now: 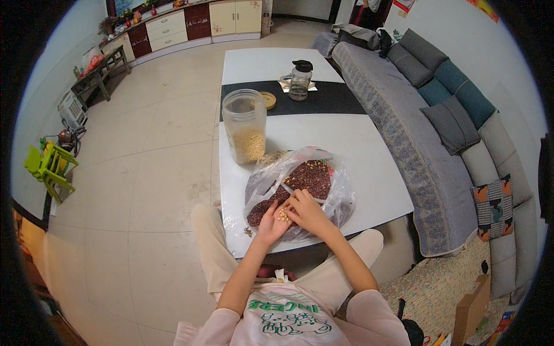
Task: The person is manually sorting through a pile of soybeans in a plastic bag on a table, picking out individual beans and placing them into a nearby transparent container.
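Observation:
An open clear plastic bag (332,173) of dark red beans (311,177) lies on the near end of the white low table (369,167). My left hand (272,224) is cupped palm up over the bag's near edge, holding a small heap of pale yellow beans (283,215). My right hand (309,210) reaches in beside it, fingertips pinched at the heap in the left palm. A clear plastic jar (244,126), lid off, stands behind the bag, partly filled with pale yellow beans.
A tan lid (268,100) and a glass bottle with a black cap (300,80) sit on the table's dark band. A grey sofa (404,104) with cushions runs along the right. A green stool (49,167) stands at the left on the tiled floor.

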Tool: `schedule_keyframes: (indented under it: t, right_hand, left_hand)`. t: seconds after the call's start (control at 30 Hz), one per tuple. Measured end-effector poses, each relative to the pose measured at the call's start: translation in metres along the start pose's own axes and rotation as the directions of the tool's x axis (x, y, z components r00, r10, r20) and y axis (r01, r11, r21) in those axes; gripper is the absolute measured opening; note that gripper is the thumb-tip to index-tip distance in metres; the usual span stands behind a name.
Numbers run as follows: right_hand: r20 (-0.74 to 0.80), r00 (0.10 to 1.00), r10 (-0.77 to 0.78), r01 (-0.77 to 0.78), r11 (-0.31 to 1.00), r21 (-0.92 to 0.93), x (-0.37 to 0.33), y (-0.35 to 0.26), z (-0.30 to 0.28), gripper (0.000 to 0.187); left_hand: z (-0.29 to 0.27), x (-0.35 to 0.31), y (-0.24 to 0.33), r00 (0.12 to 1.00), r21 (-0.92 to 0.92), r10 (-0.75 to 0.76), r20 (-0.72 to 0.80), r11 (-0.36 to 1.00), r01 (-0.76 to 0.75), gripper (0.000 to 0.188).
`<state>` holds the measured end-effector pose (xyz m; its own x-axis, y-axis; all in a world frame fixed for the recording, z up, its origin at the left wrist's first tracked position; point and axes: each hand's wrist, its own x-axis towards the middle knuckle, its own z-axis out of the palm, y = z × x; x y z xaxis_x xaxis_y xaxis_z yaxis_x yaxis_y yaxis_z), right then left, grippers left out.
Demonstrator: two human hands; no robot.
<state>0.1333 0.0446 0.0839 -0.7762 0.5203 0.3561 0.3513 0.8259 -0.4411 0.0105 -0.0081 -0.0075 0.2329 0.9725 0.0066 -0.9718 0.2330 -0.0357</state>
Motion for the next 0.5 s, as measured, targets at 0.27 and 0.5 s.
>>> schedule_keyframes:
  t: [0.27,0.5]
  right_hand:
    - [-0.213,0.964,0.161,-0.166,0.986,-0.005,0.027,0.035,0.009,0.014]
    - [-0.018,0.972,0.232,-0.231,0.954,-0.19,0.057,0.064,0.033,0.025]
  left_hand:
    - [0.001,0.002,-0.001,0.996,-0.021,0.021,-0.089,1.0,-0.023,0.045]
    - [0.001,0.001,0.0,0.998,-0.071,0.007,-0.056,0.997,-0.011,0.046]
